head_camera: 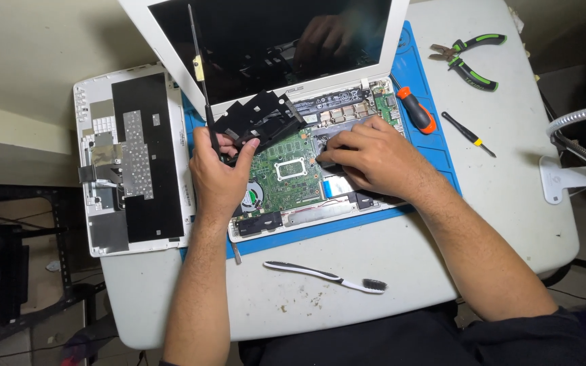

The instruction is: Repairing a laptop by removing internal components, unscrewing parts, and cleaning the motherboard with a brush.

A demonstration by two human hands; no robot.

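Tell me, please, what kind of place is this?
Probably a small electronics repair bench, perhaps at home. An opened laptop with its green circuit board bare lies on a blue work mat, and pliers and screwdrivers lie on the white table.

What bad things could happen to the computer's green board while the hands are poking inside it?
The left hand lifts a black plastic sheet and holds a thin black tool over the green circuit board; a slip might scratch the parts. The right hand presses fingers among small components, so a connector could bend. The open screen leans close behind and might get knocked.
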